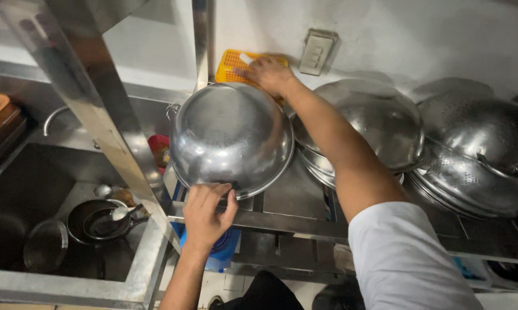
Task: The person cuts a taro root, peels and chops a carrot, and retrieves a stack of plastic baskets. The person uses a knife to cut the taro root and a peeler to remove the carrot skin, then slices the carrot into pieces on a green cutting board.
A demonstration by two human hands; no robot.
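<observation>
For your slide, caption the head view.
Left hand and right hand steady an upturned steel bowl on a rack.

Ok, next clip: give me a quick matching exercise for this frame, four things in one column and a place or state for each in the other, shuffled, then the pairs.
Things:
1. steel bowl
2. yellow basket
3. dark pan
4. perforated colander

Places or states:
A. down in the sink at the left
B. upside down on the rack, left hand at its near rim
C. against the wall, under the right hand
D. far right of the rack, stacked with other steelware

Pairs: 1-B, 2-C, 3-A, 4-D
</observation>
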